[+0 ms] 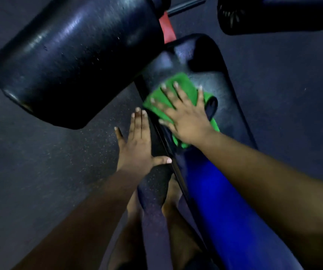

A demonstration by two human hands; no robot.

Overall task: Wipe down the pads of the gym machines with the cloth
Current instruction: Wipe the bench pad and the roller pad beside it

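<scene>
Right hand (184, 117) flat, pressing cloth (168, 90) onto pad (226, 90).

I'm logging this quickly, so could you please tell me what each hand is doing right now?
Left hand: open, fingers straight, resting against the seat pad's edge.
Right hand: open, pressing the green cloth flat.

large roller pad (73, 57) crowding the left above the seat pad (222, 90), open floor (293, 94) right

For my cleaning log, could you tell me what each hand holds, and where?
Neither grips anything. The right hand presses flat on the green cloth; the left hand rests open against the pad's edge.
</scene>
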